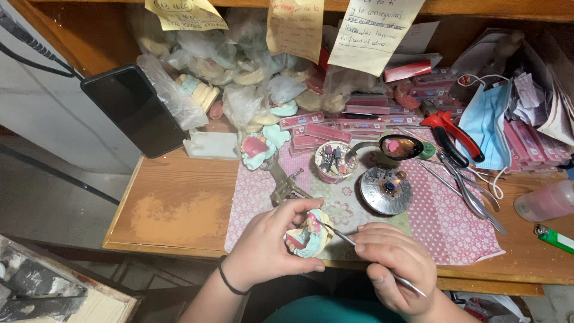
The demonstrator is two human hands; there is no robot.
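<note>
Left hand (263, 248) is cupping a dental cast (308, 234), fingers wrapping its base. Right hand (394, 260) is pinching a thin metal wax carver (341, 236) mid-shaft. Cast is probably brittle (wax soft); base is likely safest.

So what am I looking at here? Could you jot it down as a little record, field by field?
Setting: wooden workbench with a pink patterned cloth
Left hand: holds a dental cast, pale with pink wax
Right hand: grips a thin metal tool, tip at the cast
Just behind: small round burner, cup of burs, spoon
Further right: red-handled pliers, blue face mask, green lighter
Far left: dark phone leaning upright
</note>
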